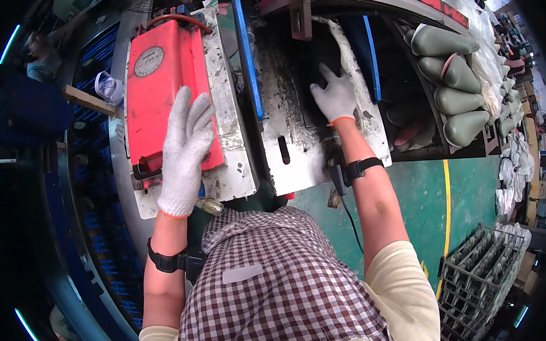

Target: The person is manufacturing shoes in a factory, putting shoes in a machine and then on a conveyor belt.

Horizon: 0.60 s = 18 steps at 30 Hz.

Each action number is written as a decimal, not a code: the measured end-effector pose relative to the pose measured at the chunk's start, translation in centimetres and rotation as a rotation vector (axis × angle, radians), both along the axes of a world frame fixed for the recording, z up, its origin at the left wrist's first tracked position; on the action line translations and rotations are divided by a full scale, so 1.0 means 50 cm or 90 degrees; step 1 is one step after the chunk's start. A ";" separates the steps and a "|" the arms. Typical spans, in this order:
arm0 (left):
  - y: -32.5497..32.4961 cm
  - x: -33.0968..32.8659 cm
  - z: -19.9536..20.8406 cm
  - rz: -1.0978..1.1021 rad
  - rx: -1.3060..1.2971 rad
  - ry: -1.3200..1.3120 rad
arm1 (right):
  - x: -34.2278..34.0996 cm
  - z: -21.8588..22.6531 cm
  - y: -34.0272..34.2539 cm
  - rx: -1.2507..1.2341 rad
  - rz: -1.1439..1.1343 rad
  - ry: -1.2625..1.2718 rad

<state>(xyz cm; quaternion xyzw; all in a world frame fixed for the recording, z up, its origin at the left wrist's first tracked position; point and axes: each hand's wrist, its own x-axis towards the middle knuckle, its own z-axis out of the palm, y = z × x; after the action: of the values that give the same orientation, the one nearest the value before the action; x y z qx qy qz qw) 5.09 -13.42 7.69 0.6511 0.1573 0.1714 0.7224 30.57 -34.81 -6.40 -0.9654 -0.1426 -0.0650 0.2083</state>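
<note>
My left hand [185, 156], in a white knit glove, lies over the right side of a red metal housing [149, 103]. Its fingers are stretched out, and no object shows in it. A round plate [149, 61] is fixed on the housing. Farther right, my right hand [335, 97], gloved the same way, reaches over a dark flat sheet or pad [300, 91] on a worn metal plate [311, 157]. Its fingers are spread, with nothing visible between them. Whether the fingertips touch the dark surface I cannot tell.
Blue bars [248, 50] flank the metal plate. Several grey-green, foot-shaped pieces [459, 97] sit on a rack at the right. A wire rack [482, 277] stands on the green floor [409, 185]. At left are a white sandal-like item [108, 88] and a person [40, 59].
</note>
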 end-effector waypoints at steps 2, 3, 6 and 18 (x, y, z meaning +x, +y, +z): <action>-0.015 0.028 0.019 -0.011 -0.013 -0.009 | -0.010 -0.003 0.008 -0.040 0.006 0.022; -0.018 0.040 0.026 -0.009 -0.012 -0.007 | -0.015 0.002 0.011 -0.081 0.011 0.040; -0.017 0.086 0.047 -0.014 0.061 -0.064 | -0.006 0.000 0.012 -0.093 0.004 0.023; -0.034 0.478 0.339 -0.280 0.579 -0.316 | -0.008 -0.017 -0.001 -0.102 -0.022 0.015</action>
<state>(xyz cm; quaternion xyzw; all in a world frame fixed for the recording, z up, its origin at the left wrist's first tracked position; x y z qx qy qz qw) 28.98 -15.11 24.61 0.8545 -0.2467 0.2153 0.4033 30.18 -34.88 -7.27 -0.9820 -0.1285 -0.0458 0.1308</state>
